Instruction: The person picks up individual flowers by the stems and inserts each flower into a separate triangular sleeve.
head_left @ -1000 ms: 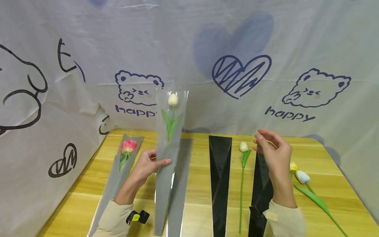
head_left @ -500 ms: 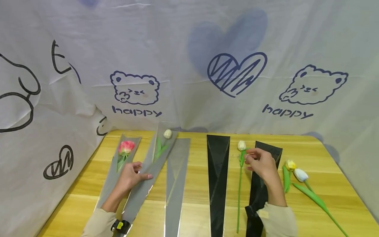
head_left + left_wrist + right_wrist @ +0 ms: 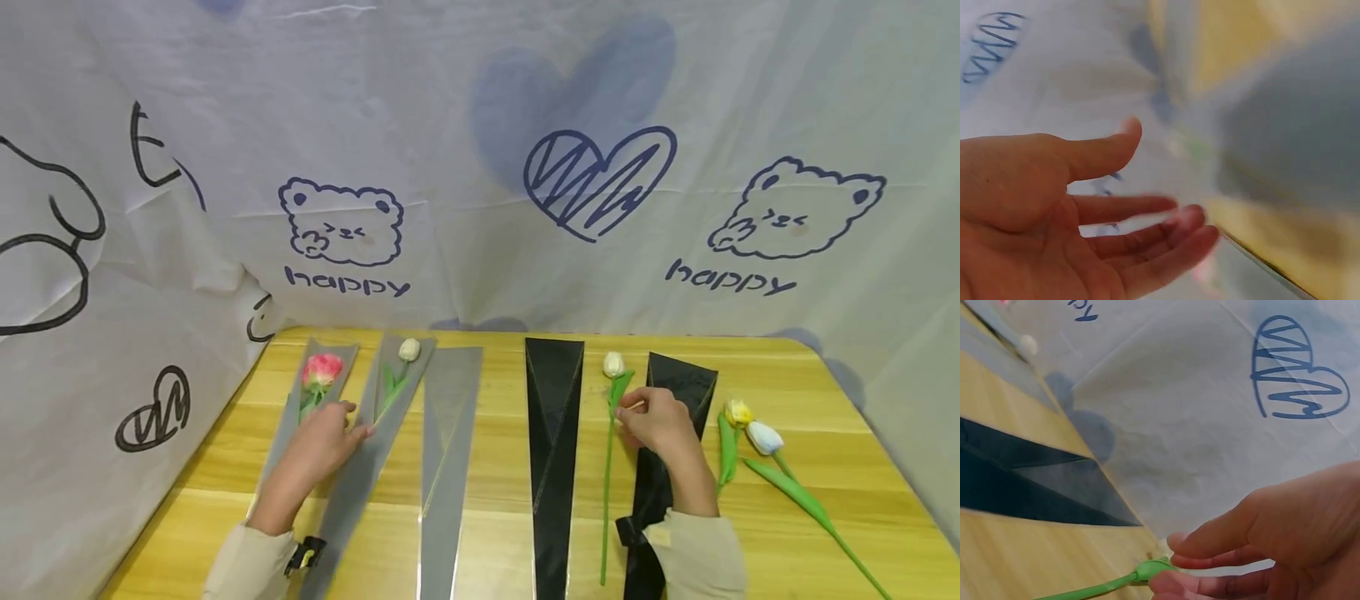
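Observation:
My left hand [image 3: 321,440] is above a grey flower sleeve [image 3: 352,500] that holds a white tulip [image 3: 408,350]. In the left wrist view its thumb and fingers are spread, with a gap between the hand and the blurred sleeve [image 3: 1297,125]. My right hand [image 3: 660,421] is over another white tulip [image 3: 613,364], which lies on the table with its long green stem [image 3: 606,500] toward me. In the right wrist view the bent fingertips are at the green leaf [image 3: 1152,570], thumb and fingers apart; contact is hard to tell.
Left of the hands, a pink flower [image 3: 322,371] lies in another grey sleeve. A flat grey sleeve [image 3: 450,433] and a black sleeve [image 3: 553,450] lie mid-table. A second black sleeve [image 3: 678,379] is under the right arm. Yellow [image 3: 738,412] and pale blue [image 3: 765,437] tulips lie at right.
The left hand has lowered the grey sleeve with its white tulip onto the table at left and let go. The right hand has come down and left to the other white tulip.

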Tool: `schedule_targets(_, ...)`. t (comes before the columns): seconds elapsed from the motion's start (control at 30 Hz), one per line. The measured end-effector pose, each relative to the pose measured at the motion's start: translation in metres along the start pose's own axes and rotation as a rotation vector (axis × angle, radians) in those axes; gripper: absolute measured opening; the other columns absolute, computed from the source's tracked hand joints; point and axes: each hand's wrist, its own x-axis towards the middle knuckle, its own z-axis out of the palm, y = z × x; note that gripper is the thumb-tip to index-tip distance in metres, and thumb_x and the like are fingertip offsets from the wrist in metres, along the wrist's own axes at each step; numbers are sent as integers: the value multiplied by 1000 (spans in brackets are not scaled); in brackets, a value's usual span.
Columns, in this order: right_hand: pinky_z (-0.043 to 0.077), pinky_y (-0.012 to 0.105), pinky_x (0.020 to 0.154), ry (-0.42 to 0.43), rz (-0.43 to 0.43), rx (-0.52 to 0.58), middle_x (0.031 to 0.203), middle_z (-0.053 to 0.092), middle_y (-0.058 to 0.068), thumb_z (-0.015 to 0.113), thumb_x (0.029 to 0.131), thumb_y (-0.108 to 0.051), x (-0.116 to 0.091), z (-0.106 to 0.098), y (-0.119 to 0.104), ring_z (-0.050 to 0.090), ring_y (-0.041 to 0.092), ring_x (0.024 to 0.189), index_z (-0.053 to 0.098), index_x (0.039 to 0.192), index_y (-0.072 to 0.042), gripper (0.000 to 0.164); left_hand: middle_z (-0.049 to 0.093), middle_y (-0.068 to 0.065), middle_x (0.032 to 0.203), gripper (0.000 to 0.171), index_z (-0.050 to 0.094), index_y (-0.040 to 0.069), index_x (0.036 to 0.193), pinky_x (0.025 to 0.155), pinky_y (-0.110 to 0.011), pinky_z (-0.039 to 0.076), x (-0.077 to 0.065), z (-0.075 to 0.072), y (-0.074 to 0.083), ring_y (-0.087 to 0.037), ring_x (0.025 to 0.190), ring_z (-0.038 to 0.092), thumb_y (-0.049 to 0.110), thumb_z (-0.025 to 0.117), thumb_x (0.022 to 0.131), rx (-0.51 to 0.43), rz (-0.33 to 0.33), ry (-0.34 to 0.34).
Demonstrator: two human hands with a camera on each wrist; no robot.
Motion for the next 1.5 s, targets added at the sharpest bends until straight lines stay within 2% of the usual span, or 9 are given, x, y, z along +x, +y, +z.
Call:
schedule_targets(0.13, 54, 39, 60, 14, 22, -114, 89, 70, 17, 65, 100, -16, -1, 1, 5, 65, 25, 67, 66, 113, 6, 25, 71, -20, 90, 34, 69, -12, 111, 69, -42, 54, 29, 12, 45, -26, 75, 62, 19, 71, 98, 33, 76, -11)
schedule_targets(0.37, 36, 30, 48, 65, 35, -186, 52, 40, -1, 73, 96, -18, 1, 25, 7, 39, 16, 47, 56, 63, -10, 38, 66, -30, 111, 49, 62, -14, 116, 91, -50, 53, 72, 61, 85, -43, 106, 64, 29, 76, 95, 152, 39, -92)
schedule_targets(0.53, 32, 30, 48, 107, 18, -237, 57, 31, -4, 77, 93, -19, 4, 41, 6, 34, 14, 49, 47, 62, -15, 43, 64, -30, 113, 48, 66, -10, 103, 95, -54, 50, 76, 83, 91, -48, 112, 58, 34, 81, 90, 232, -5, -88)
schedule_targets(0.67, 29, 29, 47, 137, 14, -245, 55, 27, -5, 75, 94, -17, 7, 43, 7, 29, 13, 48, 43, 59, -17, 47, 58, -31, 116, 45, 64, -4, 100, 85, -56, 51, 71, 92, 97, -50, 112, 54, 34, 84, 87, 127, -34, -111)
schedule_targets(0.87, 26, 27, 46, 146, 17, -226, 53, 23, -7, 74, 94, -16, 10, 41, 5, 24, 11, 46, 39, 56, -19, 51, 46, -36, 134, 65, 55, -5, 133, 88, -59, 51, 78, 95, 99, -52, 125, 46, 34, 83, 89, 79, -74, -20)
schedule_targets(1.03, 31, 28, 47, 147, 33, -221, 53, 32, -5, 74, 94, -16, 11, 41, 5, 34, 14, 47, 46, 58, -16, 45, 45, -36, 129, 74, 54, -11, 135, 87, -58, 52, 85, 96, 96, -51, 121, 48, 38, 84, 87, 93, -123, 14)
schedule_targets(1.23, 27, 28, 47, 145, 42, -204, 53, 25, -6, 72, 94, -15, 10, 37, 9, 26, 12, 47, 41, 56, -18, 49, 52, -28, 121, 49, 70, -1, 122, 79, -55, 54, 86, 100, 96, -43, 111, 50, 31, 85, 87, 66, -36, 61)
schedule_targets(1.33, 33, 29, 49, 145, 42, -196, 55, 36, -3, 70, 94, -14, 10, 33, 10, 36, 15, 49, 49, 61, -14, 39, 62, -19, 108, 33, 74, 7, 118, 69, -49, 54, 88, 101, 95, -35, 96, 58, 24, 81, 90, 18, 37, 101)
schedule_targets(1.5, 46, 35, 54, 134, 11, -136, 70, 63, 7, 64, 94, -11, 9, 23, 13, 59, 21, 55, 66, 83, -4, 13, 70, -10, 84, 26, 73, 3, 116, 57, -36, 51, 89, 95, 91, -21, 67, 62, 11, 77, 92, -291, 113, 89)
